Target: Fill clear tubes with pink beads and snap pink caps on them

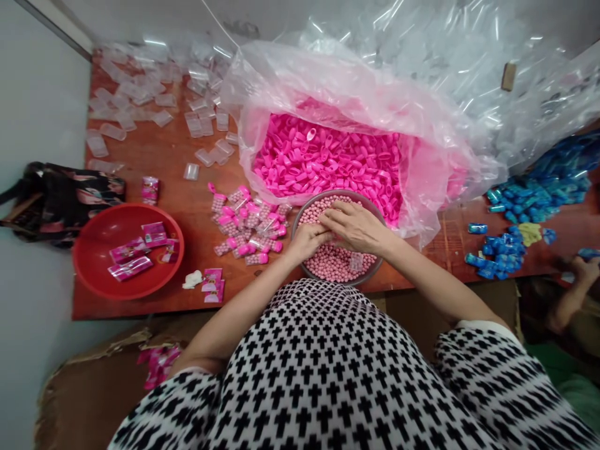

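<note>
Both hands meet over a metal bowl (300, 220) full of small pink balls (335, 262). My left hand (307, 240) is curled closed at the bowl's near left side, gripping something small I cannot make out. My right hand (354, 226) lies over the balls with its fingers bent down, touching the left hand's fingertips; what is under it is hidden. A small clear container (356, 261) lies on the balls near the bowl's front. A pile of filled clear containers with pink caps (246, 222) sits just left of the bowl.
Behind the bowl, a big plastic bag (337, 94) holds loose pink caps (323, 156). Empty clear containers (154, 100) are scattered at the back left. A red basin (94, 237) with pink packets is on the left. Blue pieces (504, 250) lie right, near another person's hand (584, 269).
</note>
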Demonstrator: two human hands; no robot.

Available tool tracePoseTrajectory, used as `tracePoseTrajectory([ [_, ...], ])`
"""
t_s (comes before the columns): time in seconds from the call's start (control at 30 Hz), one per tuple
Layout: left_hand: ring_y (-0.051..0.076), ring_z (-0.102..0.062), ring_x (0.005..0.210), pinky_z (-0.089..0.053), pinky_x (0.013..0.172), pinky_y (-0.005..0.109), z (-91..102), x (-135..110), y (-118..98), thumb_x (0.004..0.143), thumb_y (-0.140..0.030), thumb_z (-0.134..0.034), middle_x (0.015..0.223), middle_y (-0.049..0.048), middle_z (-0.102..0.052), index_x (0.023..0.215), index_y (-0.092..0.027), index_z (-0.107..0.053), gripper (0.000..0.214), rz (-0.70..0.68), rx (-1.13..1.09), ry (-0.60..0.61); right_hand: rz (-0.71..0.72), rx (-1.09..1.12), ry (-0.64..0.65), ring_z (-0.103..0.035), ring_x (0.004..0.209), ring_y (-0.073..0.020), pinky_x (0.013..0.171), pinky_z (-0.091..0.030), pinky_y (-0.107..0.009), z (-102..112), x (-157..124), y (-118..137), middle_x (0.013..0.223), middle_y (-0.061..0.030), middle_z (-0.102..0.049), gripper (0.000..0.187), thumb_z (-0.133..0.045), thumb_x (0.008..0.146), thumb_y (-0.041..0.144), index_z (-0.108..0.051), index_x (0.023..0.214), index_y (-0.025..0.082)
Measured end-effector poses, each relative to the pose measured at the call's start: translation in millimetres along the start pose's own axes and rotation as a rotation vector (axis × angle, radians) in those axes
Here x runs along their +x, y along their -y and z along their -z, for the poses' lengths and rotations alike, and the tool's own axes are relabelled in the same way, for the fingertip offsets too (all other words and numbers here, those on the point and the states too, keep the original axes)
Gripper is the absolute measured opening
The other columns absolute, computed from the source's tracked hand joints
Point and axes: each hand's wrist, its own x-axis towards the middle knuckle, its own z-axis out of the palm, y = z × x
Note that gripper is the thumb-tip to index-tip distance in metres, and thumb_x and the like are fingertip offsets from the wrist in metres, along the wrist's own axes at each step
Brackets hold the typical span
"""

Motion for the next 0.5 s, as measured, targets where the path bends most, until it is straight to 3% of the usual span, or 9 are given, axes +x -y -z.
tracePoseTrajectory([
  [0.13,0.014,-0.058,0.070,-0.046,0.066,0.025,-4.9,-2,6,0.074,-0.036,-0.062,0.077,0.0014,-0.068,0.085,-0.014,-0.071,0.026,0.076,-0.281,-0.150,-0.224,0.021,-0.057,-0.049,0.107,-0.0328,0.094,-0.041,-0.050,-18,-2,-1,0.116,-0.0205,-0.055,0.058,-0.057,0.084,0.043,-0.046,0.129,0.007],
  [0.3,0.011,-0.053,0.061,-0.043,0.059,0.022,-13.0,0,3,0.067,-0.032,-0.067,0.070,-0.0005,-0.064,0.082,-0.014,-0.069,0.023,0.188,-0.502,-0.272,-0.372,0.097,-0.163,-0.045,0.112,-0.0340,0.096,-0.041,-0.050,-53,-5,11,0.122,-0.0232,-0.049,0.075,-0.064,0.079,0.039,-0.034,0.137,0.002],
  [0.5,0.012,-0.055,0.066,-0.045,0.065,0.024,-22.7,1,-2,0.067,-0.028,-0.067,0.072,0.0006,-0.066,0.084,-0.015,-0.069,0.021,0.208,-0.558,-0.364,-0.475,0.113,-0.291,-0.050,0.099,-0.0312,0.090,-0.044,-0.049,-70,1,17,0.107,-0.0198,-0.055,0.057,-0.055,0.080,0.032,-0.043,0.128,0.003],
])
